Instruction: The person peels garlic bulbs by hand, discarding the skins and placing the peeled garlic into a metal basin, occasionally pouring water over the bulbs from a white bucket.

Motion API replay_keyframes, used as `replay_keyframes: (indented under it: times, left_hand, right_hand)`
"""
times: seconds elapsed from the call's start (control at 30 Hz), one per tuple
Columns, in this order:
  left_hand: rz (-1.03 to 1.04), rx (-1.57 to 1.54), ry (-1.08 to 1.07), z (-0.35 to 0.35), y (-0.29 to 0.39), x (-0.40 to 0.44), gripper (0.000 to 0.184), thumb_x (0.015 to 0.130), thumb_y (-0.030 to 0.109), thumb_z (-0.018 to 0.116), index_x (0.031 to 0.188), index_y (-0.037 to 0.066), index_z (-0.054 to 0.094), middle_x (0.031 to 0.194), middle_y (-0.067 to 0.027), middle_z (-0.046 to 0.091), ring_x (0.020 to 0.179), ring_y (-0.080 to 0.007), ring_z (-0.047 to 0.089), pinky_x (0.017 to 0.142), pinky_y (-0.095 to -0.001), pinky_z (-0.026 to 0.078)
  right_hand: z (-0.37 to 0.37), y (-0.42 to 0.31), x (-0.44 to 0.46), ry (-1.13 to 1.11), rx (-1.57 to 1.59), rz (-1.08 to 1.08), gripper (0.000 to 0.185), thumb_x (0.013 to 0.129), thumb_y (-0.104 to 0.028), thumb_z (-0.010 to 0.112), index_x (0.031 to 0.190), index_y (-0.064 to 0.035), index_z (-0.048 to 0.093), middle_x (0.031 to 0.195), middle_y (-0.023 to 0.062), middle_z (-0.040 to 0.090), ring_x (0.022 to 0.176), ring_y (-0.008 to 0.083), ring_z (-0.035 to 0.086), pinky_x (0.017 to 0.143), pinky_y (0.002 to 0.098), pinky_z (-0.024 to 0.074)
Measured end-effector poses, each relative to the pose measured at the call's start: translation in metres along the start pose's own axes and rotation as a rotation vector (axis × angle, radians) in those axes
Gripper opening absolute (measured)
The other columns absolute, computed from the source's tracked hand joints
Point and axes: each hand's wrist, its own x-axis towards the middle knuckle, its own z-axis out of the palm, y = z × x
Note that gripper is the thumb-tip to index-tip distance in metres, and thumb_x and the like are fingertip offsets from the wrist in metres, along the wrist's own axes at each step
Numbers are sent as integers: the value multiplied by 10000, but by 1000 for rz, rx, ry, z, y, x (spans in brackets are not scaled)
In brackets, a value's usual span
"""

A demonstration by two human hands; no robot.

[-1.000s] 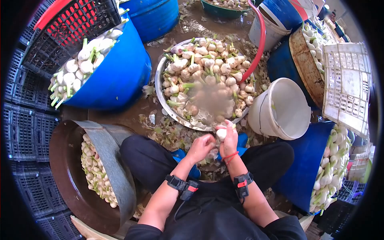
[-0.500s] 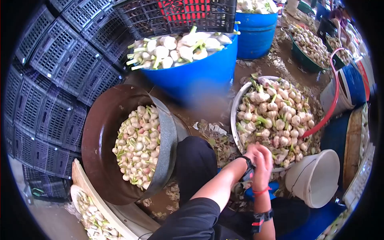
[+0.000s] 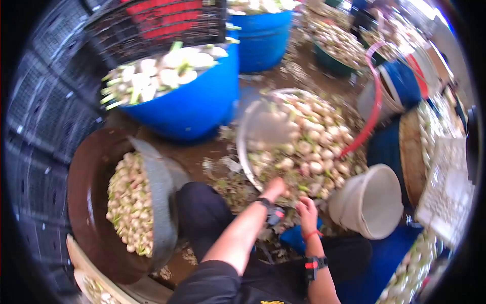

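A wide metal basin (image 3: pixel 245 152) stands in front of me, heaped with garlic bulbs (image 3: pixel 316 147) on short stalks. My left hand (image 3: pixel 276 188) is at the basin's near edge, touching or just above the nearest bulbs. Its fingers are blurred and partly hidden. To the right of it, my right hand (image 3: pixel 306 209) hangs over the near side of the heap with its fingers curled in. Whatever those fingers hold, if anything, does not show. Below the right hand lies something blue (image 3: pixel 293 239), partly hidden by my arm.
A large round tub (image 3: pixel 159 202) on the left holds trimmed garlic. Blue barrels (image 3: pixel 187 121) full of garlic stand behind, one bearing a black crate (image 3: pixel 207 25). A white bucket (image 3: pixel 349 207) is tipped at right, near a red hose (image 3: pixel 374 96). Crates (image 3: pixel 40 152) are stacked left.
The view has swung to the right, so things appear further left. My hands, close together before, are now apart, the left at the bulbs and the right drawn back.
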Motion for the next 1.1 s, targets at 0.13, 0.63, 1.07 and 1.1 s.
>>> replay_keyframes:
  times: [0.13,0.63,1.07,1.1]
  left_hand:
    - [95,-1114,-107,-22,29,-75,105,828,103,584,805,11,630,750,-32,614,684,-77,564,573,-227,457]
    - [160,-1036,-181,-46,45,-131,89,783,83,532,755,30,598,675,-22,584,553,-81,533,503,-210,435]
    - [217,-1135,-107,-34,46,-140,39,753,31,519,763,67,507,567,26,484,385,-15,365,320,-164,245]
    - [182,-1147,-206,-35,47,-144,47,755,22,512,755,68,504,573,25,487,384,-11,367,311,-167,238]
  right_hand:
    - [3,4,1,26,-205,-189,487,785,-100,610,1221,-38,401,1071,67,501,880,157,547,756,261,461]
    - [-13,-34,-17,-176,762,310,365,778,-161,633,1093,-36,498,899,77,586,779,174,580,659,250,469]
    - [0,-19,-32,-204,466,396,346,896,-406,444,1020,-85,471,790,5,553,669,69,518,576,182,418]
    - [0,-21,-31,-206,467,398,346,896,-406,444,1020,-85,471,790,5,553,669,69,518,576,182,418]
